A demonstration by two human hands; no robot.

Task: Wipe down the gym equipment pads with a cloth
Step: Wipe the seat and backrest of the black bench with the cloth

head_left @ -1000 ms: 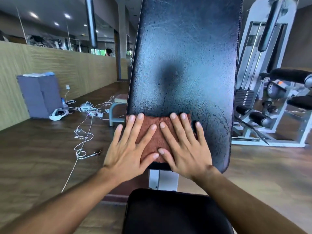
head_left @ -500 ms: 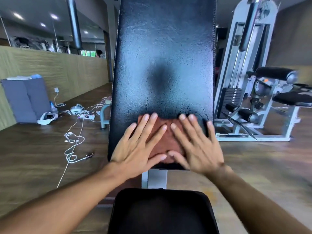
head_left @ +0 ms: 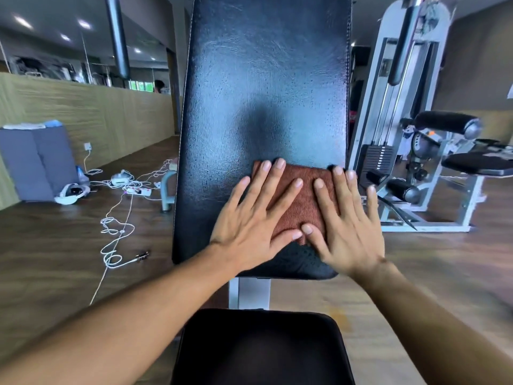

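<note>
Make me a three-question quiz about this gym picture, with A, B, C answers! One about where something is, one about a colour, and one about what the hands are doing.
1. Where does the cloth lie?
A. low on the back pad, toward its right edge
B. on the seat pad
C. on the floor

2. What colour is the cloth?
A. white
B. reddish brown
C. blue

3. How do the hands hold the cloth?
A. one hand pinches a corner
B. both hands crumple it
C. both hands press it flat with spread fingers

Answers:
1. A, since the cloth lies against the lower right part of the back pad, above the seat pad.
2. B, since it shows rust brown against the black pad.
3. C, since the left hand and the right hand lie on it with straight fingers.
</note>
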